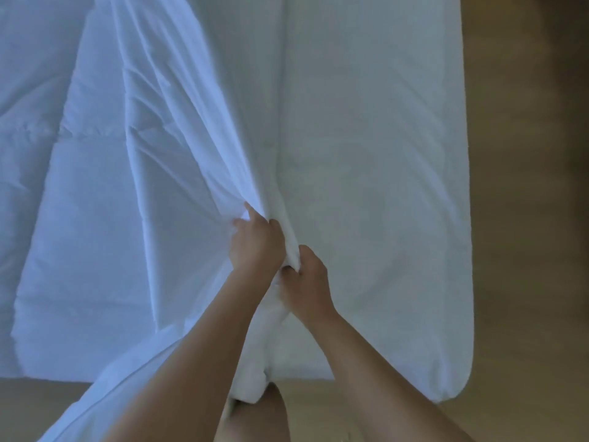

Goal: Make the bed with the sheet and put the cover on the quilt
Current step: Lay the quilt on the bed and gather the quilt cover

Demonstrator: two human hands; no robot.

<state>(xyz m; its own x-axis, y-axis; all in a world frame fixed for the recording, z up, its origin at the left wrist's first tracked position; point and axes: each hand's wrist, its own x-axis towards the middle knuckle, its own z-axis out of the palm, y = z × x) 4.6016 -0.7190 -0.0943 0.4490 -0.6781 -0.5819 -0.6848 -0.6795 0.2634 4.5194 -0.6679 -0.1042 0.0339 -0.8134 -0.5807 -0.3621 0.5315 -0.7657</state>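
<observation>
A white quilt (376, 186) lies spread flat, filling most of the view, its right part bare and padded. A thin white cover (165, 148) drapes over its left part in long diagonal folds that run down to my hands. My left hand (255, 244) grips a bunch of the cover near the middle, fingers curled into the cloth. Just below and to the right, my right hand (306, 282) grips the gathered fabric too. A rolled bunch of cloth (258, 371) hangs down between my forearms.
Wooden floor (526, 218) runs along the right side and under the near edge of the bedding. The quilt's rounded corner (452, 387) lies at the lower right. My bare legs (255, 419) show at the bottom centre.
</observation>
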